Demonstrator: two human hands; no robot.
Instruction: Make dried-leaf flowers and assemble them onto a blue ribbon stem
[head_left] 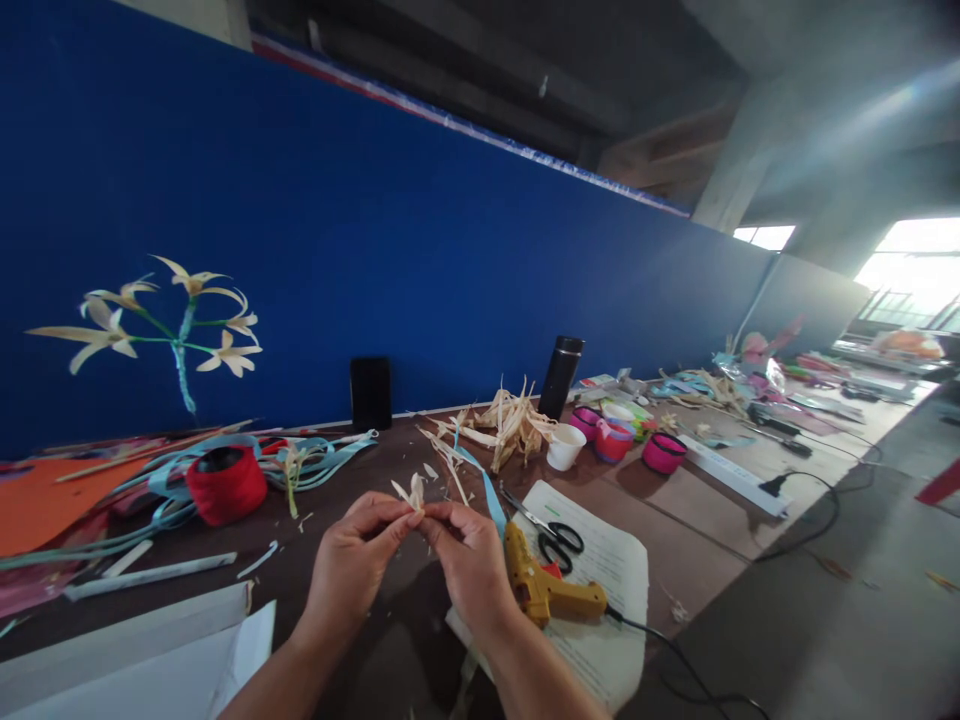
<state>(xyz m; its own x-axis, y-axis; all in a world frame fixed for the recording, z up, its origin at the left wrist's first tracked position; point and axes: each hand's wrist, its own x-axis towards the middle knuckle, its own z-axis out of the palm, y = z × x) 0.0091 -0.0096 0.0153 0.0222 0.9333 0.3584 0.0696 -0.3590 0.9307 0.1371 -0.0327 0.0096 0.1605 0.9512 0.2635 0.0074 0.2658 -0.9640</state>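
Note:
Between my fingertips is a small cream flower (414, 492) that looks made of dried husk, its petals pointing up. My left hand (358, 555) pinches its base from the left, fingers closed. From the other side my right hand (466, 560) pinches the same base, thumb and forefinger together. Just right of my right hand a yellow glue gun (551, 590) lies on a printed sheet (611, 560). Black-handled scissors (555, 540) rest above it, near a light blue ribbon (487, 490). The flower's lower end is hidden by my fingers.
Dried husks (514, 425) are heaped behind my hands, by a white cup (565, 447) and a black flask (561, 377). A red roll (225, 485) sits left among blue strips. A finished flower spray (184, 340) stands against the blue partition (450, 250). A power strip (731, 475) lies right.

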